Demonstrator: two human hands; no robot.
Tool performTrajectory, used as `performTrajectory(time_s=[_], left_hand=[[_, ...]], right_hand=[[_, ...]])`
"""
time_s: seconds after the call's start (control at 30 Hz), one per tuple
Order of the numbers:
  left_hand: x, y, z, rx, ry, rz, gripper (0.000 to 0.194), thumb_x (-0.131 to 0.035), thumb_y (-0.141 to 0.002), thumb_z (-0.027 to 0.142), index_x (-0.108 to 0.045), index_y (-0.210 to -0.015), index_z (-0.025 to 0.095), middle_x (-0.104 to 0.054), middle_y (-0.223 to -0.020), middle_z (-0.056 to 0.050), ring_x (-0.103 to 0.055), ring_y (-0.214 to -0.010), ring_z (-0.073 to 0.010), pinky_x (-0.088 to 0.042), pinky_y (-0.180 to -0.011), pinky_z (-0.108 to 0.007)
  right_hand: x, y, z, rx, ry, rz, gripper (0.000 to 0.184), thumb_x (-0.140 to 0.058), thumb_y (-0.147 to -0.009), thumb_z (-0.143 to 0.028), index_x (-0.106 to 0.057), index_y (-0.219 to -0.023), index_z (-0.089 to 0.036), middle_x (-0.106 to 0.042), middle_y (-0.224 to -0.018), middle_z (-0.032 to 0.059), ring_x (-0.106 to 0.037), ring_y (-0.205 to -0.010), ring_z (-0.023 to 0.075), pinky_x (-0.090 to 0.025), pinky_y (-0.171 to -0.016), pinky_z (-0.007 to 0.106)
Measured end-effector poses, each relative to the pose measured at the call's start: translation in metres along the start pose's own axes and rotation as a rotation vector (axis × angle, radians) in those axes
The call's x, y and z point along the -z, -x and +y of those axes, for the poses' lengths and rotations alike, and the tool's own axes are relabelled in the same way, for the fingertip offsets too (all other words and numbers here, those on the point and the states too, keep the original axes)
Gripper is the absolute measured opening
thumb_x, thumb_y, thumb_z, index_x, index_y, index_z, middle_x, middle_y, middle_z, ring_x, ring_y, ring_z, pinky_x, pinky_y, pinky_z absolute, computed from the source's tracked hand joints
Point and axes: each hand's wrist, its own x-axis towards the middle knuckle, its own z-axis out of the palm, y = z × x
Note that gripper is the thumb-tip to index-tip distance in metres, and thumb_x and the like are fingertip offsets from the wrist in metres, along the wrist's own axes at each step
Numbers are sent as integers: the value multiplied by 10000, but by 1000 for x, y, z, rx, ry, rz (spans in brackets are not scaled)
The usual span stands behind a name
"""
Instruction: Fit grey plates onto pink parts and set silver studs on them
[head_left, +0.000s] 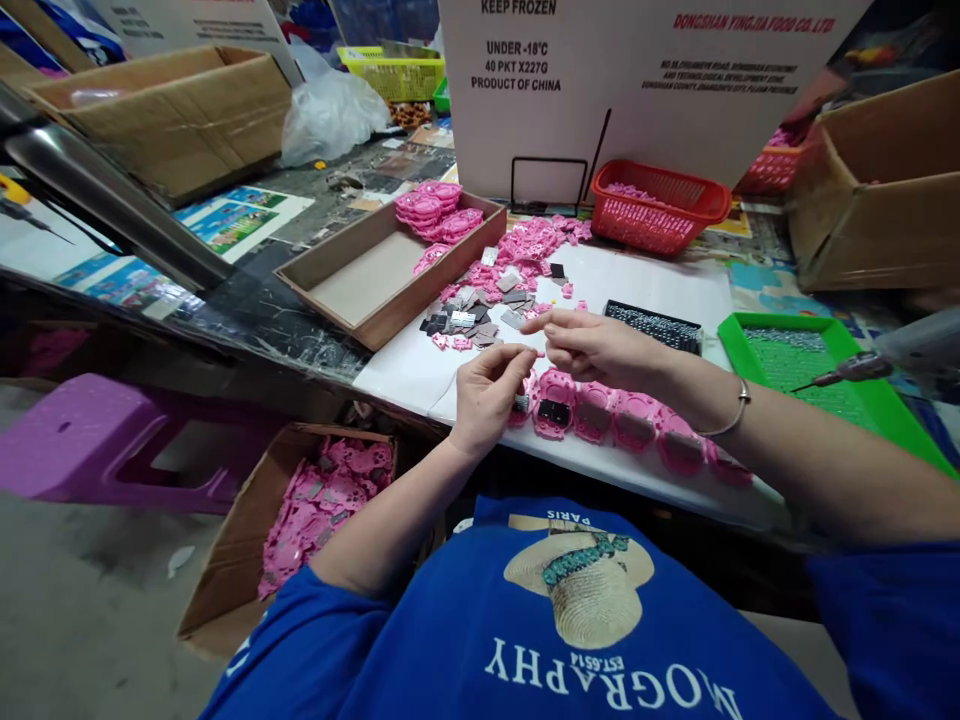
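Note:
My left hand (pixel 486 388) is closed in a pinch at the front edge of the white work surface, with a tiny pink plastic piece (pixel 539 354) at its fingertips. Just to the right, my right hand (pixel 589 345) hovers with index finger stretched left and the other fingers curled; whatever they may hold is hidden. Below both hands runs a row of pink plastic housings (pixel 636 422), some bearing dark or grey plates. The nearest one, with a black plate (pixel 553 413), lies under my right hand. Loose grey plates (pixel 472 312) and more pink parts (pixel 525 245) are heaped beyond.
A shallow wooden tray (pixel 360 335) with pink housings stands left. Behind are a red basket (pixel 660 225) and a white box panel (pixel 555 120). A black tray of screws (pixel 652 325), a green tray (pixel 862 345) and an electric screwdriver (pixel 892 360) are at right.

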Motion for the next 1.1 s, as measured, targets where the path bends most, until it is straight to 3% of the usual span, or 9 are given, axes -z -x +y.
performTrajectory(time_s=[0.13,0.23,0.33,0.43,0.5,0.57,0.67,0.77,1.1], left_hand=[[3,-4,-1,186,189,50,378,-785,-734,516,-693,-788,154,-542,-591,51,-431,-440,-32,-286,-391,-169],[2,-6,3,250,278,55,403,-812,-694,521,-656,-732,151,-522,-574,59,-423,-436,-25,-291,-395,-153],[3,-6,7,314,323,46,426,-811,-688,537,-630,-718,153,-520,-580,59,-419,-432,-24,-294,-394,-152],[9,-2,6,268,193,35,427,-690,-807,582,-661,-781,157,-578,-647,26,-451,-456,-46,-326,-410,-180],[16,3,3,73,-65,21,380,-621,-886,536,-705,-893,166,-646,-768,-18,-555,-588,-90,-437,-523,-215],[23,11,-2,-200,-395,-22,296,-638,-903,439,-723,-1006,176,-692,-956,-69,-625,-839,-160,-515,-748,-290],[33,23,-12,-434,-761,-150,263,-669,-893,339,-713,-1082,161,-681,-1167,-121,-583,-1052,-236,-492,-926,-403],[36,29,-20,-458,-895,-230,254,-644,-914,321,-702,-1088,145,-695,-1157,-122,-579,-1010,-238,-507,-889,-422],[37,28,-22,-492,-935,-245,257,-615,-933,345,-704,-1058,139,-710,-1097,-101,-559,-964,-233,-506,-846,-404]], right_hand=[[-3,-4,3,214,258,138,149,-476,-957,-258,-542,-1069,-186,-359,-597,-70,-282,-492,75,-206,-469,223],[-11,-11,8,452,576,222,158,-603,-903,-331,-582,-938,-178,-345,-556,-81,-316,-524,78,-264,-528,241],[-15,-18,11,550,684,258,194,-647,-866,-355,-604,-860,-166,-395,-548,-76,-338,-535,76,-291,-560,253],[-9,-28,9,463,574,199,207,-620,-868,-360,-603,-837,-157,-538,-664,-26,-440,-618,92,-352,-613,259],[-1,-35,7,344,534,173,194,-612,-862,-335,-592,-798,-153,-549,-693,-14,-454,-643,96,-356,-621,256],[8,-43,6,203,590,168,190,-603,-861,-302,-587,-749,-149,-514,-657,-24,-417,-609,87,-325,-595,250],[15,-55,5,29,738,147,178,-591,-862,-262,-613,-736,-139,-517,-647,-21,-400,-582,80,-301,-575,245],[15,-64,7,-56,821,136,157,-563,-871,-237,-617,-760,-140,-541,-648,-12,-447,-581,85,-317,-576,242],[9,-78,7,-103,1099,120,183,-599,-872,-255,-619,-730,-142,-508,-602,-22,-437,-610,98,-298,-606,252]])
